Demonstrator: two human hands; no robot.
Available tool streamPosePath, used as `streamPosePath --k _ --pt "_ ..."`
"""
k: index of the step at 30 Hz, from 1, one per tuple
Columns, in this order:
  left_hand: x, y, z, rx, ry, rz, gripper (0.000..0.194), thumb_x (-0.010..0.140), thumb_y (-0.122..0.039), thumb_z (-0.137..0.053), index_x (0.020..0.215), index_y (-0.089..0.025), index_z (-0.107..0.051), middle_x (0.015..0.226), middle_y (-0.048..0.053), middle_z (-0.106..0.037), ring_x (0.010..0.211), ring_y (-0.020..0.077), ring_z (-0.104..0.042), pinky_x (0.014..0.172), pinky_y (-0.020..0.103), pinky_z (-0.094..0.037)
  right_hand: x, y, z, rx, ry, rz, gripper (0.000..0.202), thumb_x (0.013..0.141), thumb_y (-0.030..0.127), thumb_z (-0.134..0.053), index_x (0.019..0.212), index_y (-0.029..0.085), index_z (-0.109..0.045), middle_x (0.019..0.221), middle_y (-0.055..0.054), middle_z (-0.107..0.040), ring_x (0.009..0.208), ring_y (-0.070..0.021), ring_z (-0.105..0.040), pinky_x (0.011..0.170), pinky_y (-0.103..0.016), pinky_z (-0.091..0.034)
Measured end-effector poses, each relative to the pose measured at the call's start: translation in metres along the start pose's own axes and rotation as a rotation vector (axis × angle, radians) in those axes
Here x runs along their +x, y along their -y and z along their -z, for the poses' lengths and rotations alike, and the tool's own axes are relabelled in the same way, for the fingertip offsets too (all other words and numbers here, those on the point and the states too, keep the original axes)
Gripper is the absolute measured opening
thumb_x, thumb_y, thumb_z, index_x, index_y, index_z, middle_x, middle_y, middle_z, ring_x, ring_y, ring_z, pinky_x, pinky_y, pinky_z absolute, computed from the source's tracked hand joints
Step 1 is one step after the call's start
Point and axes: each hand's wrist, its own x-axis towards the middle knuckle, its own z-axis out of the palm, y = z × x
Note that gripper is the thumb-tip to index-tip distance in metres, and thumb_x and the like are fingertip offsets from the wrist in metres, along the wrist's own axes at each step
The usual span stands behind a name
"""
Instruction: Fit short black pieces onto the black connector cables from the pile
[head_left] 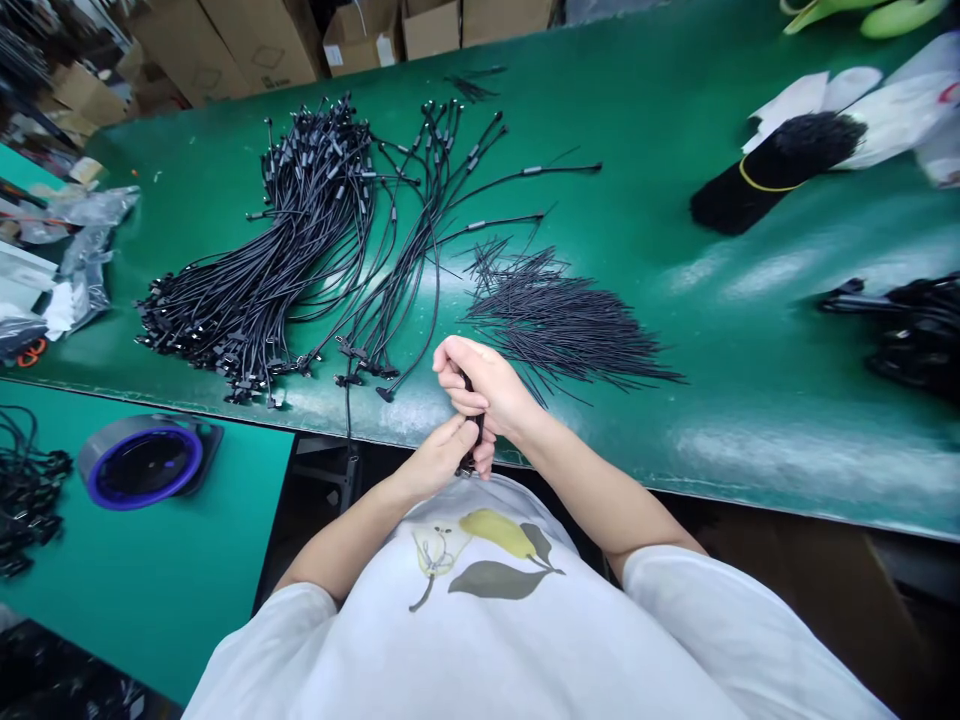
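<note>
Close to my body, at the table's front edge, my right hand (484, 385) is closed around a dark bundle that looks like a folded black cable (478, 430). Below it, my left hand (439, 458) pinches the same bundle. Fingers hide most of it, and a small metallic end shows at the bottom. Just beyond my hands lies a fanned pile of thin black ties (574, 320). To its left, several loose black cables (409, 240) with plugs at both ends are spread out. A larger heap of similar cables (300, 220) lies farther left.
A black bundle with a yellow band (765, 180) lies at the right, near white wrapping (900, 110). More black cables (922, 330) sit at the right edge. On the lower left table is a purple-rimmed roll (94, 465). Cardboard boxes (262, 45) stand behind the green table (637, 120).
</note>
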Motion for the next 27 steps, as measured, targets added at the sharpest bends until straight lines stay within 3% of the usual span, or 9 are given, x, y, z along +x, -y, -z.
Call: streamPosePath --k 3,6,8,11,13,17,20,23,27 --pt "0.002 -0.006 -0.001 -0.071 -0.079 -0.005 0.048 0.078 -0.062 -0.064 0.076 -0.016 -0.048 0.053 -0.009 -0.033 0.045 0.0071 -0.039 0.046 0.022 -0.038 0.003 -0.003 0.005 -0.212 -0.118 0.116 0.033 0.095 0.051 -0.044 0.089 0.02 -0.05 0.064 0.007 -0.039 0.039 -0.0036 -0.03 0.035 -0.016 -0.025" --pt "0.01 -0.022 0.007 -0.193 -0.262 -0.154 0.042 0.083 -0.056 -0.063 0.074 -0.018 -0.046 0.055 -0.009 -0.029 0.046 0.006 -0.034 0.047 0.02 -0.036 -0.004 -0.011 0.011 -0.693 -0.293 0.495 0.035 0.093 0.048 -0.051 0.115 0.02 -0.051 0.097 -0.005 -0.056 0.082 -0.0156 -0.06 0.07 -0.029 -0.052" --pt "0.016 -0.033 0.015 -0.254 -0.408 -0.276 0.036 0.087 -0.05 -0.061 0.077 -0.018 -0.047 0.058 -0.007 -0.032 0.051 0.0063 -0.038 0.052 0.019 -0.039 -0.013 -0.022 0.014 -1.037 -0.276 0.681 0.044 0.091 0.046 -0.057 0.125 0.019 -0.05 0.118 -0.013 -0.054 0.108 -0.0234 -0.055 0.09 -0.038 -0.049" --pt "0.023 -0.041 0.025 -0.283 -0.509 -0.318 0.03 0.09 -0.046 -0.058 0.082 -0.018 -0.05 0.063 -0.006 -0.04 0.057 0.0066 -0.043 0.056 0.017 -0.039 -0.024 -0.042 0.016 -1.422 -0.122 0.745 0.036 0.092 0.036 -0.057 0.122 0.017 -0.056 0.116 -0.015 -0.059 0.105 -0.0253 -0.055 0.087 -0.039 -0.048" --pt "0.026 -0.04 0.029 -0.298 -0.511 -0.271 0.03 0.089 -0.046 -0.059 0.083 -0.017 -0.052 0.064 -0.005 -0.042 0.055 0.006 -0.042 0.054 0.017 -0.037 -0.026 -0.051 0.017 -1.573 -0.09 0.8 0.025 0.095 0.025 -0.051 0.116 0.016 -0.06 0.109 -0.014 -0.064 0.096 -0.0231 -0.058 0.079 -0.036 -0.048" --pt "0.028 -0.034 0.032 -0.271 -0.485 -0.207 0.034 0.085 -0.045 -0.065 0.084 -0.012 -0.056 0.067 -0.003 -0.048 0.057 0.0051 -0.044 0.054 0.016 -0.036 -0.023 -0.05 0.019 -1.775 0.049 0.957 0.028 0.096 0.011 -0.039 0.108 0.014 -0.065 0.099 -0.012 -0.067 0.087 -0.0204 -0.058 0.076 -0.035 -0.045" --pt "0.027 -0.031 0.035 -0.204 -0.485 -0.204 0.037 0.081 -0.047 -0.068 0.085 -0.011 -0.059 0.068 -0.002 -0.05 0.058 0.0052 -0.045 0.054 0.016 -0.035 -0.025 -0.04 0.021 -1.84 0.197 0.961 0.031 0.096 0.01 -0.037 0.106 0.013 -0.065 0.099 -0.012 -0.067 0.092 -0.0208 -0.057 0.081 -0.036 -0.046" --pt "0.024 -0.031 0.036 -0.121 -0.462 -0.185 0.039 0.08 -0.051 -0.068 0.081 -0.013 -0.057 0.063 -0.004 -0.046 0.055 0.0059 -0.04 0.052 0.018 -0.032 -0.027 -0.025 0.024 -1.733 0.309 0.859 0.032 0.098 0.013 -0.035 0.111 0.014 -0.064 0.106 -0.011 -0.066 0.094 -0.0189 -0.058 0.079 -0.033 -0.048" --pt "0.017 -0.032 0.033 0.138 -0.262 -0.133 0.042 0.081 -0.053 -0.063 0.069 -0.015 -0.049 0.061 -0.003 -0.044 0.058 0.0086 -0.041 0.056 0.022 -0.035 -0.023 0.002 0.029 -1.744 0.362 0.91 0.031 0.1 0.019 -0.037 0.123 0.017 -0.058 0.123 -0.01 -0.062 0.112 -0.0219 -0.053 0.096 -0.042 -0.042"
